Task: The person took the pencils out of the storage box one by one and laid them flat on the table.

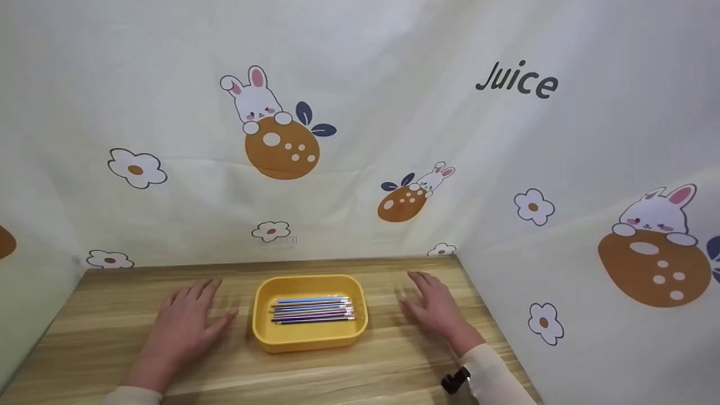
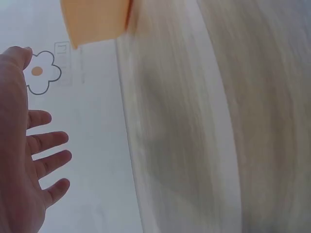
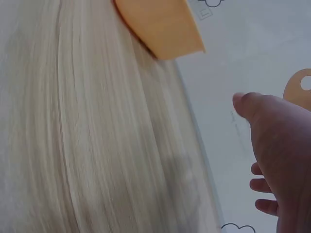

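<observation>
A yellow rectangular tray (image 1: 309, 339) stands on the wood-grain table between my two hands. In it lies a bundle of thin pencils (image 1: 313, 311) side by side, with pale tips at their right ends. My left hand (image 1: 183, 323) is to the left of the tray, fingers extended and thumb apart, holding nothing. To the right of the tray my right hand (image 1: 436, 306) has its fingers loosely extended, also holding nothing. Neither hand touches the tray. Both wrist views show only the tray's outer wall (image 2: 97, 22), so its contents are hidden there.
A pale cloth (image 1: 185, 208) printed with rabbits, fruit and flowers hangs behind the table (image 1: 315, 377) and along its sides. A small black object (image 1: 454, 381) sits at my right sleeve's cuff.
</observation>
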`<state>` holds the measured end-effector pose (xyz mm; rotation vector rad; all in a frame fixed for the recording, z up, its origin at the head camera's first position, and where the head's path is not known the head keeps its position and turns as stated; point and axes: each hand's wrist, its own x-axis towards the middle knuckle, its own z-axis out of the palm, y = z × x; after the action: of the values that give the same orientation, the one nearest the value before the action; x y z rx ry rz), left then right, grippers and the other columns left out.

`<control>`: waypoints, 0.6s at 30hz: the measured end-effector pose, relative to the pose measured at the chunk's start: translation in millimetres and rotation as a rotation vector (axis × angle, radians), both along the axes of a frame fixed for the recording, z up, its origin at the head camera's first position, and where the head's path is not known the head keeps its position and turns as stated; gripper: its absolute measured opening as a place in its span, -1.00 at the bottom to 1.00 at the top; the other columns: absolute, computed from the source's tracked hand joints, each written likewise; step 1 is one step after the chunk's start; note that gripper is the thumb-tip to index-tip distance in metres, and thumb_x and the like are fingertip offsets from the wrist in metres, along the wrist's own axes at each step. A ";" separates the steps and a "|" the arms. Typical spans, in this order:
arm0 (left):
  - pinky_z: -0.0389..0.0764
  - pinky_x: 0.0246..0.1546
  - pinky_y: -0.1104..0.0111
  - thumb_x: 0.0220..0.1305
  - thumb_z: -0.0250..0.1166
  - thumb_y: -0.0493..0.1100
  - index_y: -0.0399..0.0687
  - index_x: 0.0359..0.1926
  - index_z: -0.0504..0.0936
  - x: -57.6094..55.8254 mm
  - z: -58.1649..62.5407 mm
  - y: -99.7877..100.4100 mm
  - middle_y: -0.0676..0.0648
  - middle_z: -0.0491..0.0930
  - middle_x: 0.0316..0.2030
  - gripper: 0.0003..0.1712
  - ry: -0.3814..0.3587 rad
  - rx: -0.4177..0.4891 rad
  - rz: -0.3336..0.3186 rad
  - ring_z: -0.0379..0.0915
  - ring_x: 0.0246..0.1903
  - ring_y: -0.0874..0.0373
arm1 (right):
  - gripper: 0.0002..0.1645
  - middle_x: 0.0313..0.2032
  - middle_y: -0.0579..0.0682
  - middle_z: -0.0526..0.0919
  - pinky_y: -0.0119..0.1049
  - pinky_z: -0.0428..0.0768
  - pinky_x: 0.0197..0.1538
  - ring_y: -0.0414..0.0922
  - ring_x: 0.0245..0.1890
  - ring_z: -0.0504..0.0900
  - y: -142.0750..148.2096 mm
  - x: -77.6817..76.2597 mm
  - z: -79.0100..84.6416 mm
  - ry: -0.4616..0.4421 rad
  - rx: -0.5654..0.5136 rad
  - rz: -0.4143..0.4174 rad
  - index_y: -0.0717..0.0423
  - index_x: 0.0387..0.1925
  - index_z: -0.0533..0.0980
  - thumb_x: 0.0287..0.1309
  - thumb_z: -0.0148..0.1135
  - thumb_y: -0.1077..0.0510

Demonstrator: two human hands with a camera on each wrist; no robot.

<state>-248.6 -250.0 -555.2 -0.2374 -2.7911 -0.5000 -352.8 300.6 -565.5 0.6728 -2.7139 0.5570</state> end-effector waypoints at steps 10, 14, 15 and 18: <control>0.18 0.46 -0.53 0.53 0.31 0.41 -0.23 0.61 0.40 1.7 1.0 14.4 -0.42 0.42 0.51 0.00 0.006 0.119 -0.042 0.31 0.48 -0.49 | -0.24 0.38 0.22 0.61 0.28 0.49 0.48 0.26 0.42 0.55 -14.3 7.9 5.4 -0.037 -0.101 0.063 0.24 0.49 0.51 0.50 0.44 -0.12; 0.13 0.50 -0.50 0.52 0.32 0.40 -0.19 0.64 0.37 1.3 0.9 22.2 -0.40 0.38 0.55 0.00 -0.007 0.143 -0.062 0.26 0.52 -0.46 | -0.22 0.39 0.22 0.60 0.27 0.48 0.49 0.26 0.43 0.54 -16.7 9.7 5.5 -0.036 -0.094 0.068 0.23 0.50 0.49 0.52 0.40 -0.17; 0.13 0.51 -0.50 0.52 0.31 0.42 -0.19 0.65 0.37 1.0 1.0 24.8 -0.40 0.37 0.56 0.01 -0.012 0.145 -0.067 0.25 0.53 -0.46 | -0.22 0.39 0.22 0.60 0.27 0.48 0.49 0.26 0.43 0.54 -17.1 10.0 5.5 -0.035 -0.093 0.067 0.23 0.51 0.49 0.52 0.40 -0.17; 0.15 0.51 -0.50 0.51 0.25 0.49 -0.20 0.64 0.37 -0.2 2.1 32.9 -0.40 0.37 0.56 0.06 -0.025 0.148 -0.079 0.25 0.53 -0.46 | -0.21 0.41 0.21 0.58 0.26 0.48 0.50 0.25 0.44 0.53 -18.1 11.3 5.7 -0.045 -0.091 0.060 0.20 0.53 0.48 0.53 0.39 -0.18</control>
<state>-248.9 -217.1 -553.1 -0.3113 -2.7607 -0.7289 -341.5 282.5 -559.8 0.7286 -2.6981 0.7135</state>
